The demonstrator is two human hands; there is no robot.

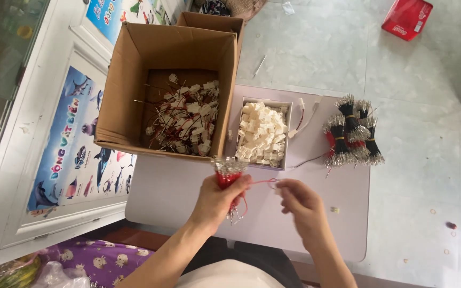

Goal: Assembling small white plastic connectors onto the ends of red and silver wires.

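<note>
Red wires (229,178), one bundle, gripped in the left hand (220,200) over the low table (188,192).

Thin and limp, tipped with bright metal ends, the wires look light and easy to bend, so the sound grip is round the middle of the bundle, as the left fingers are clamped now; the right hand (300,205) has its fingertips pinched together on a single red strand (265,182) drawn out sideways. Just beyond stands one small white box (263,133) heaped with white plastic connectors, too many to count. Beside it, one big cardboard box (172,88) holds a tangle of wired connectors. To the right lie about five black-and-red bundles (352,136).
</note>
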